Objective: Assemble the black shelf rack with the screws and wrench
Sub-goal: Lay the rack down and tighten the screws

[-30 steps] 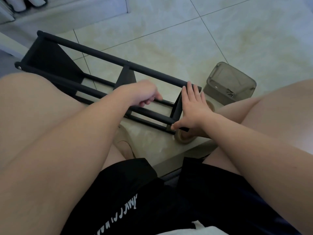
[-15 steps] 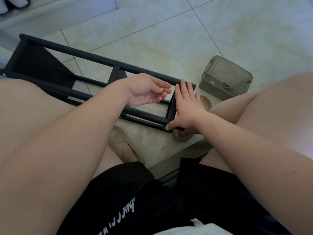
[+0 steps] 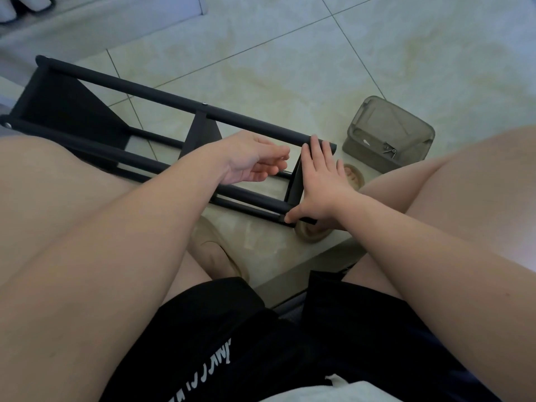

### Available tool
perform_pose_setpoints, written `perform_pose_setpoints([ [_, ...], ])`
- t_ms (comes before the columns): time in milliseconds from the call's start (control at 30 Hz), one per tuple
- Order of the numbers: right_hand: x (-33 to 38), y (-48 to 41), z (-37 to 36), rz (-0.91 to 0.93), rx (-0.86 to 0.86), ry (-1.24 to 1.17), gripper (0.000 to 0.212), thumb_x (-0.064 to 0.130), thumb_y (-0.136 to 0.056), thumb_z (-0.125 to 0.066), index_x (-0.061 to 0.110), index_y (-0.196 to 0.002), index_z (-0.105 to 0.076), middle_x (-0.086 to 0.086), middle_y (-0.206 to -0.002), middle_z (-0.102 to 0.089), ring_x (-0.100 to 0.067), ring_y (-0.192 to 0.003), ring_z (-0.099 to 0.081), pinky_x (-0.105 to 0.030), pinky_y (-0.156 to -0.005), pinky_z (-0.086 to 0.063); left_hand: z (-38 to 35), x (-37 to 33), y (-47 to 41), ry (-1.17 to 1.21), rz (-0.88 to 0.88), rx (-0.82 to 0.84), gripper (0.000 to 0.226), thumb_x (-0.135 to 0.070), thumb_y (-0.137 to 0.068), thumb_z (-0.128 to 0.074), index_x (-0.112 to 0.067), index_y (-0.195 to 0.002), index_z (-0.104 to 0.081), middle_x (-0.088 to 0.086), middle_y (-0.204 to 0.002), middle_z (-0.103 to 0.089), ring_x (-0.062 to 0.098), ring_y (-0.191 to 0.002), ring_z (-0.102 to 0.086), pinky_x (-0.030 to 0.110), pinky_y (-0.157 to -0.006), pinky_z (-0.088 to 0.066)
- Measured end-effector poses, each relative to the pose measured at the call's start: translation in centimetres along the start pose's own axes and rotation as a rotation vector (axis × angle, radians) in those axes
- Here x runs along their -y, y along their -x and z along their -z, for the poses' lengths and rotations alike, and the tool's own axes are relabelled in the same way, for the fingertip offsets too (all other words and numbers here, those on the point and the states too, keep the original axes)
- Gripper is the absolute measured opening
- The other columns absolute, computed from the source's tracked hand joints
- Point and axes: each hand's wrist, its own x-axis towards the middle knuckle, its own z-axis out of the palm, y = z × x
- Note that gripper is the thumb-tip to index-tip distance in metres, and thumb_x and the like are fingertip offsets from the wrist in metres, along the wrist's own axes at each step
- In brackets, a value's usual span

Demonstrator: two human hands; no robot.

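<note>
The black shelf rack (image 3: 162,95) lies on its side on the tiled floor between my knees, its long bars running from far left to centre. My right hand (image 3: 322,187) lies flat against the rack's near end panel (image 3: 295,184), with the thumb hooked at the lower corner. Just left of that panel, my left hand (image 3: 255,161) hovers over the bars, palm turned up and fingers loosely curled, with nothing visible in it. A few screws (image 3: 390,150) lie in a grey box (image 3: 406,123) to the right. No wrench is visible.
My bare thighs fill both sides of the view. A beige slipper (image 3: 214,250) sits below the rack and another (image 3: 355,177) beside the end panel. A low step edge (image 3: 290,285) runs in front of me. A white ledge (image 3: 116,21) stands at the far left.
My left hand has let go of the middle bar, turned palm up and moved right toward the end panel. My right hand has stayed pressed on the panel.
</note>
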Motion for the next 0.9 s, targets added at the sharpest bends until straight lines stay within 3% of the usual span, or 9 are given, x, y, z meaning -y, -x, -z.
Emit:
perform_pose_setpoints([
  [167,0.0,0.0,0.2,0.0,0.007,-0.011,0.155,0.066,-0.061,-0.086,0.009,-0.158,0.02,-0.008,-0.164,0.034,-0.028,-0.152,0.029,-0.055,-0.125,0.002,0.2,0.3,-0.6,-0.028,0.001,-0.009,0.014,-0.029,-0.093,-0.07,-0.017,-0.087,-0.074,-0.009,-0.063,-0.062,0.002,-0.054,-0.053,0.014,-0.053,-0.044],
  [300,0.0,0.1,0.1,0.006,0.015,-0.006,0.155,0.067,-0.062,-0.085,0.009,-0.158,0.021,-0.008,-0.163,0.034,-0.028,-0.151,0.029,-0.055,-0.125,0.001,0.6,0.3,-1.3,-0.153,0.039,0.009,0.004,-0.015,-0.091,-0.071,-0.015,-0.091,-0.075,-0.004,-0.07,-0.071,0.003,-0.059,-0.061,0.015,-0.054,-0.048],
  [433,-0.3,-0.1,-0.1,0.006,0.01,0.004,0.154,0.07,-0.061,-0.084,0.01,-0.159,0.02,-0.006,-0.164,0.033,-0.026,-0.151,0.029,-0.056,-0.125,0.003,1.1,-0.2,-3.0,-0.374,0.117,0.032,0.009,-0.006,-0.088,-0.072,-0.014,-0.09,-0.075,0.0,-0.079,-0.074,0.007,-0.061,-0.061,0.019,-0.055,-0.047],
  [600,-0.4,-0.2,-0.3,0.002,0.005,0.076,0.154,0.078,-0.061,-0.078,0.01,-0.158,0.021,-0.007,-0.164,0.032,-0.027,-0.152,0.028,-0.058,-0.121,0.01,1.7,-1.2,-6.0,-0.576,0.209,0.144,0.01,-0.009,-0.084,-0.076,-0.013,-0.093,-0.075,0.0,-0.084,-0.078,0.004,-0.06,-0.063,0.017,-0.052,-0.046],
  [700,-0.3,-0.4,-0.4,-0.01,-0.02,0.166,0.155,0.085,-0.059,-0.071,0.01,-0.158,0.021,-0.008,-0.165,0.029,-0.028,-0.153,0.025,-0.06,-0.118,0.016,1.7,-1.2,-7.6,-0.694,0.283,0.249,0.014,-0.015,-0.084,-0.077,-0.016,-0.098,-0.077,-0.002,-0.091,-0.078,0.006,-0.07,-0.063,0.019,-0.06,-0.045],
  [900,-0.9,-1.0,0.0,-0.017,-0.013,0.177,0.158,0.091,-0.055,-0.066,0.009,-0.157,0.023,-0.004,-0.165,0.031,-0.024,-0.153,0.026,-0.059,-0.117,0.018,0.3,1.0,-9.6,-0.643,0.406,0.454,0.013,-0.009,-0.087,-0.071,-0.015,-0.098,-0.075,-0.003,-0.087,-0.075,0.01,-0.073,-0.056,0.021,-0.063,-0.043],
])
